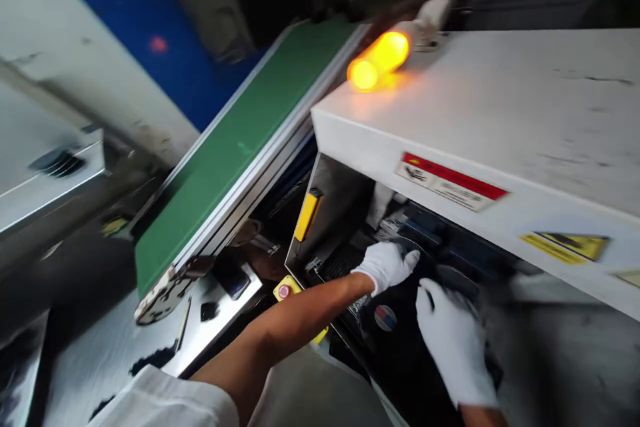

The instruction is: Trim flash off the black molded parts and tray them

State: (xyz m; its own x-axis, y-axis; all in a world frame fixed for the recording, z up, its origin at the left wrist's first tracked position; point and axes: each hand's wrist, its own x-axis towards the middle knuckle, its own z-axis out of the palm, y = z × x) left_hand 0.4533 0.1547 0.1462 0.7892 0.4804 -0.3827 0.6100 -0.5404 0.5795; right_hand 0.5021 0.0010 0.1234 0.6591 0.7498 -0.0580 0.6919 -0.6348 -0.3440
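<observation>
Both of my hands wear white gloves and reach into the dark opening of a white machine. My left hand is at a black rounded part inside, its thumb apart and pointing right; what its fingers hold, if anything, is hidden. My right hand lies lower and to the right, beside the same dark parts, blurred by motion, its grip unclear. Between and below the hands is a black disc-like piece with a round red, white and blue label.
A green conveyor belt slants across the left. An orange lamp glows on the machine's top. A red button on a yellow box sits near my left forearm. A metal table holds a phone and black scraps.
</observation>
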